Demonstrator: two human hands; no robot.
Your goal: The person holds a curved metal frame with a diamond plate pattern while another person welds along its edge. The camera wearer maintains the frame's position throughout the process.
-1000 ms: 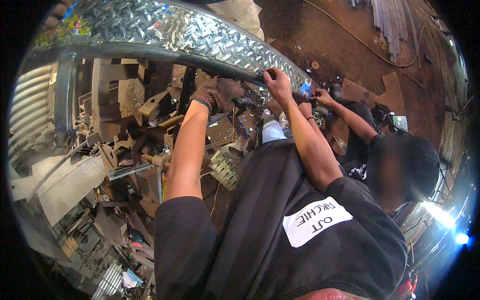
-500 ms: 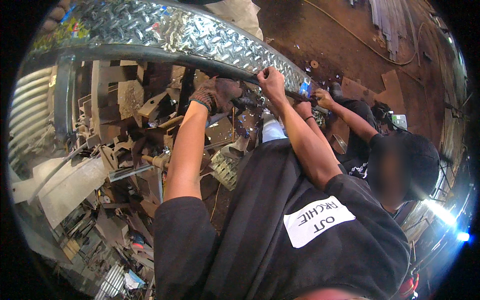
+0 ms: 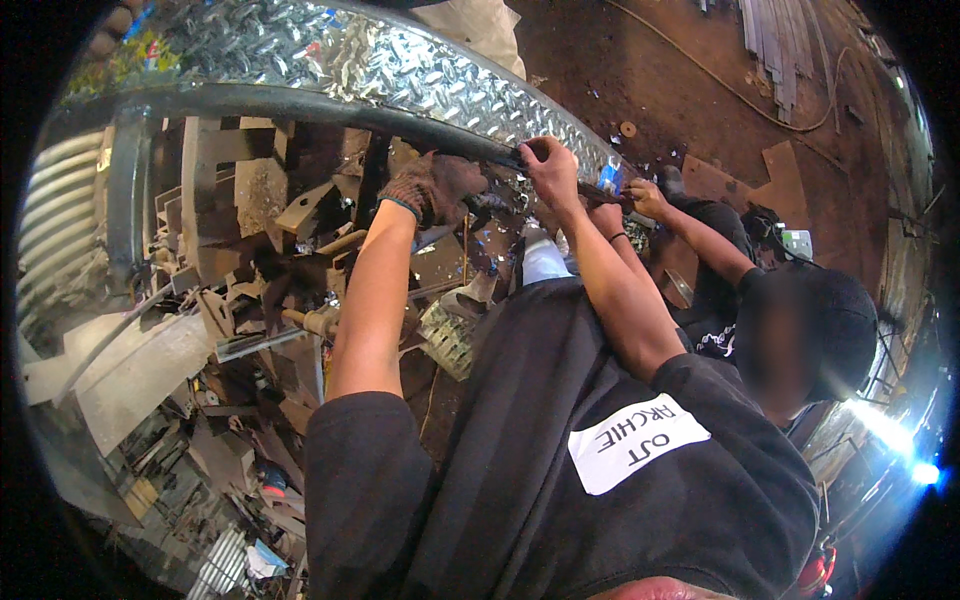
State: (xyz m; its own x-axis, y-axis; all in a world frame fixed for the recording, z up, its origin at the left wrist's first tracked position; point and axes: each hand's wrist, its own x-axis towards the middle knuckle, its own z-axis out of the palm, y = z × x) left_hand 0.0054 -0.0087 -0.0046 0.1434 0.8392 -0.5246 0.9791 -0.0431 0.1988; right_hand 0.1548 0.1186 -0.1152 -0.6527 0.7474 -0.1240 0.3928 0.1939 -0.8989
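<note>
My left hand, in a brown knitted glove, is below the dark metal rail that edges a shiny tread-plate surface. Its fingers curl around something dark that I cannot make out. My bare right hand is at the rail's edge, thumb and forefinger pinched together. Whatever lies between those fingertips is too small and dark to name. To the right, another person's hands work at the same edge, close to a blue item on the plate.
Scrap metal offcuts lie heaped below and left of the rail. A perforated block sits near my body. The co-worker in a dark cap crouches close on my right. A hose and long metal strips lie on the brown floor.
My right hand has shifted very slightly right and down along the rail, its fingers still pinched. My left hand has barely moved. The co-worker's hands stay in place.
</note>
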